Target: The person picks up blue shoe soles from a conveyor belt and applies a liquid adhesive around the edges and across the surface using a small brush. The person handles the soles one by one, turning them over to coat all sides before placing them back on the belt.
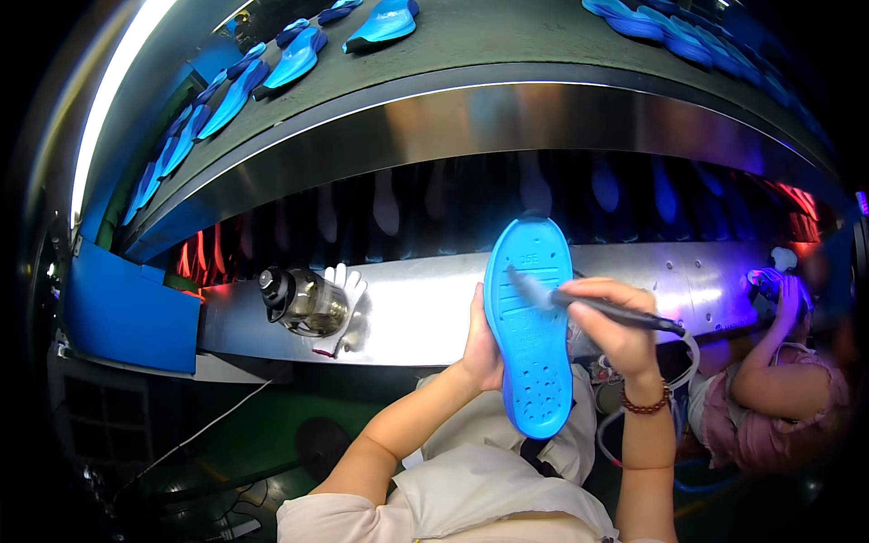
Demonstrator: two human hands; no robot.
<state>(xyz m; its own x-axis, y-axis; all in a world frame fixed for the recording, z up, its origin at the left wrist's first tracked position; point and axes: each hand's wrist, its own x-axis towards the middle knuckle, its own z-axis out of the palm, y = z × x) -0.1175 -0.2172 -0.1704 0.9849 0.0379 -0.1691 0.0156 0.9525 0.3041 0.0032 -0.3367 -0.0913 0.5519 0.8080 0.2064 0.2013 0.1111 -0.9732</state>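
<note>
Left hand (486,348): closed on the left edge of one blue shoe sole (534,353), thumb in view, fingers behind it hidden; their spread cannot be told. 
Blue shoe sole: held upright before the lap, dotted end nearest the body, patterned face up, presumably to keep that face open to the brush (625,315). 
Right hand (620,321): fingers pinched round the brush handle, pen-fashion, likely for fine control; sole lies left of and beneath the fingertips. Bristles blurred over its upper half; contact unclear. 
Pale tube (694,357): at the handle's rear. 
Metal ledge (425,290): beyond; carries a dark bottle (312,303) beside a white glove (348,290), seemingly parked clear of the hands. 
Raised green surface (507,50): farthest; further blue soles (385,24) in groups.
</note>
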